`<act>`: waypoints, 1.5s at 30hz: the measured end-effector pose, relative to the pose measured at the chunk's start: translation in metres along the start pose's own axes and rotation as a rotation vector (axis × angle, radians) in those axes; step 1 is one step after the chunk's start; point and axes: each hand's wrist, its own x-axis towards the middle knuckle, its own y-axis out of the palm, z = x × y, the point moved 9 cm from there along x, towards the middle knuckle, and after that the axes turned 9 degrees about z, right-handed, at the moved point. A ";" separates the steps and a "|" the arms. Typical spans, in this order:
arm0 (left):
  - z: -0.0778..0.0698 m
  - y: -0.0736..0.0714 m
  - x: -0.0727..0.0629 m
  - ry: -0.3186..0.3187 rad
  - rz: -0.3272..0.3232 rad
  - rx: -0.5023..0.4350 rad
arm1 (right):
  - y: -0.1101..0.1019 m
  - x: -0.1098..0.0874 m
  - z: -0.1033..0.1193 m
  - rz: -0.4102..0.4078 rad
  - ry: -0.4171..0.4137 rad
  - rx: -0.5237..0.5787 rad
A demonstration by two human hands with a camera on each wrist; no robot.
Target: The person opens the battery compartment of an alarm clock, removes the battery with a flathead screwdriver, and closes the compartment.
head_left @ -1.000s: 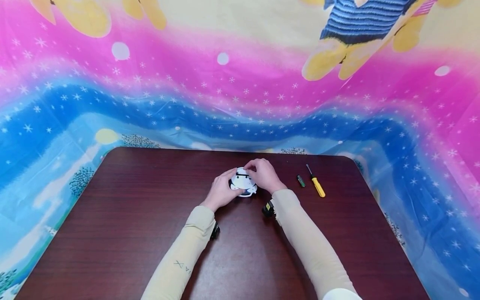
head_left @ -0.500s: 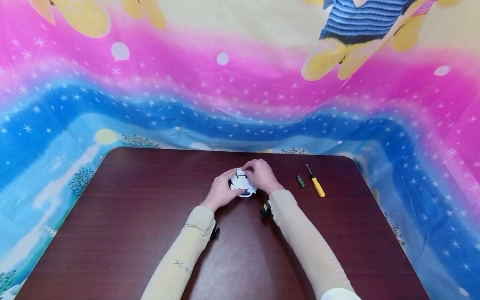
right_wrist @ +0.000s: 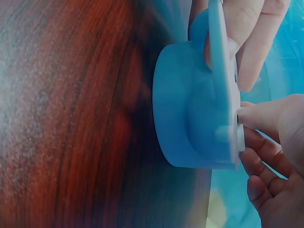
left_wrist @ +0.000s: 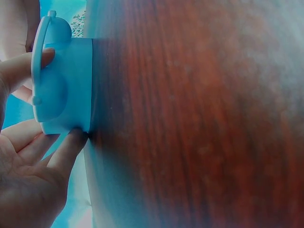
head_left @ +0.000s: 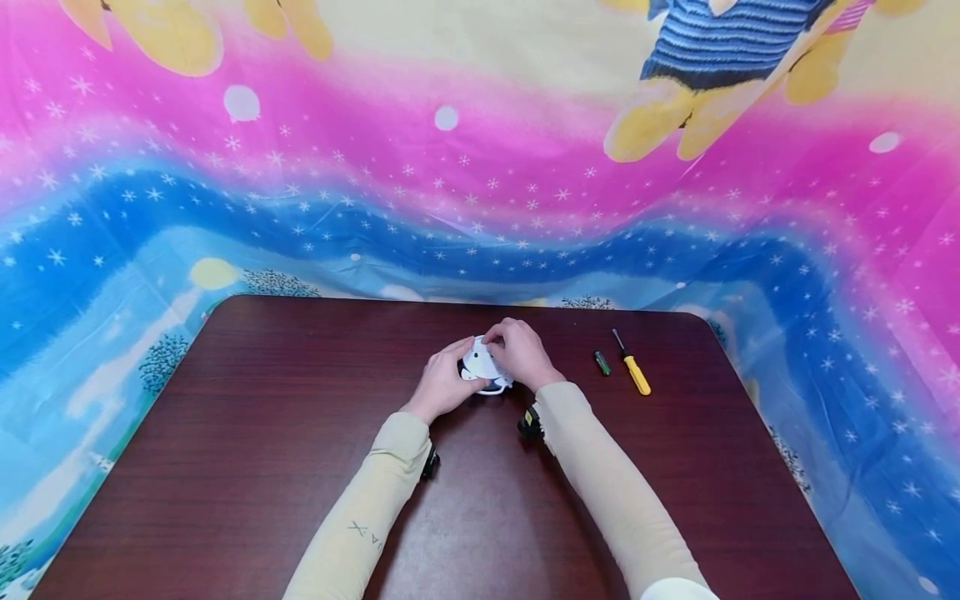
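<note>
A small rounded white device with dark patches lies on the dark wooden table. From the side, its casing has a flat base on the tabletop, rounded bulges and a raised curved rim. My left hand grips it from the left, thumb at the near side and fingers round the far side. The fingers of my right hand pinch a small flat white piece against the device's upper face. Much of that face is hidden behind the right hand in the head view.
Right of the hands lie a yellow-handled screwdriver and a short green cylinder, perhaps a battery. A patterned cloth hangs along the table's far and side edges.
My right hand has shifted slightly left and nearer over the device. The black strip across its upper face narrowed to a thin line and no longer shows. The left hand has stayed in place.
</note>
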 end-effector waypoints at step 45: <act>0.005 0.002 0.002 -0.027 0.016 0.008 | 0.002 0.005 -0.003 0.009 0.029 -0.029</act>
